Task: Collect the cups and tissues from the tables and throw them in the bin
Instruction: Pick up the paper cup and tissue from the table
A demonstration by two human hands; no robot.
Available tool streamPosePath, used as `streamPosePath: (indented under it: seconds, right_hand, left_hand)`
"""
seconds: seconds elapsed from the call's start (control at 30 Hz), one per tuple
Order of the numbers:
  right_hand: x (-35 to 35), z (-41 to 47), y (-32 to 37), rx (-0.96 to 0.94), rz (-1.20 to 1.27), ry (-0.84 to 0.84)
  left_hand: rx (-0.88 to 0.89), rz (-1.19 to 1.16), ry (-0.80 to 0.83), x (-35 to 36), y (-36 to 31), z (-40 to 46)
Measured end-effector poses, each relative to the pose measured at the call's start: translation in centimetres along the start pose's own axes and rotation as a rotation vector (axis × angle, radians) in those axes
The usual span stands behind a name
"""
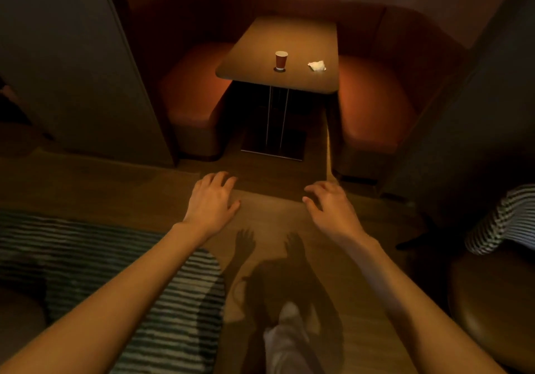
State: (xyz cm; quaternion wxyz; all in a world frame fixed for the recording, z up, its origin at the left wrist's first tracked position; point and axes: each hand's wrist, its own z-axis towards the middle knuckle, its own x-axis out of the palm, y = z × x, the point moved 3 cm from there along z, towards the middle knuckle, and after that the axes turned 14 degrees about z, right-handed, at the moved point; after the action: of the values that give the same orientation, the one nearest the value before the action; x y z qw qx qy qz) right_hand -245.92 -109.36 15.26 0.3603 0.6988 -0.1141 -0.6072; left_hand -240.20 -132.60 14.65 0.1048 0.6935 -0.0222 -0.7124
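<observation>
Cup [281, 60] and tissue [317, 65] are sitting apart on the booth table [254, 63], well beyond both hands. The left hand [212, 199] and right hand [328, 205] are hovering palm-down over the wooden floor [269, 217], fingers loosely spread, holding nothing. 2 orange bench seats [197, 89] are flanking the table. A striped rug [115, 257] is running out of view at the left, and the dim corners are hard to make out.

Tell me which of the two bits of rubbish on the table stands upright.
The cup: red with a white rim, standing upright on the table. The tissue to its right lies crumpled and white.
</observation>
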Motion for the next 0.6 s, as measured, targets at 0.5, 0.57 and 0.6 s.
streamPosePath:
  seconds: [0.5, 0.57, 0.6]
  right_hand:
    - [-1.2, 35.7, -4.2, -0.091, 0.056, 0.048]
    - [-0.4, 39.9, -4.7, -0.102, 0.036, 0.071]
    - [0.0, 42.0, -5.1, -0.098, 0.03, 0.078]
  left_hand:
    - [-0.104, -0.058, 0.092, 2.8, 0.9, 33.7]
    - [-0.116, -0.06, 0.108, 3.7, 2.2, 37.2]
    - [-0.115, -0.065, 0.111, 4.1, 2.9, 39.0]
